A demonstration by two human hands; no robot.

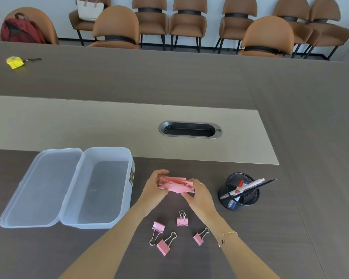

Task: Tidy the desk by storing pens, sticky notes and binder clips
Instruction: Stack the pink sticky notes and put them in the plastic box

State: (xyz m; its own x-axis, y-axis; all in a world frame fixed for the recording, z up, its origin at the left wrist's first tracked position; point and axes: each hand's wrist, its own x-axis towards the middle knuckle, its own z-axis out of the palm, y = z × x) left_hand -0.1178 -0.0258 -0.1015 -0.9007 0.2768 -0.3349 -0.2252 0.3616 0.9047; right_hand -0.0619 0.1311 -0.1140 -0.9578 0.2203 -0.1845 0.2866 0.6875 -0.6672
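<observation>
From the head camera, the surface is a large dark wood-grain desk point(250, 228) with a pale beige strip point(89, 125) running across its middle. An oval black cable port point(190, 129) is set into that strip at about 12 o'clock from the hands. Beyond the strip the dark top continues to a far edge, where a small yellow object point(15, 61) on a dark strap lies at 10 o'clock.

Past the far edge stands a row of brown padded chairs point(268, 35) against a pale wall. A red backpack point(21, 31) sits on the chair at far 10 o'clock, and a white bag point(89, 9) on one at 11 o'clock.

Both hands meet just above the desk at the centre. The left hand point(155, 188) and right hand point(199, 195) hold a loose bunch of pink sticky notes point(176, 184) between them, fingers curled around its two ends.

At 9 o'clock from the hands, a clear plastic box point(101, 190) stands open on the desk, its hinged lid point(42, 188) lying flat to its left. Nothing can be seen inside it.

At 3 o'clock a black mesh pen cup point(239, 192) holds several pens point(250, 186) that lean to the right.

At 6 o'clock, between the forearms, four pink binder clips point(163, 246) lie scattered on the desk, apart from each other. A thin bracelet point(226, 237) circles the right wrist.
</observation>
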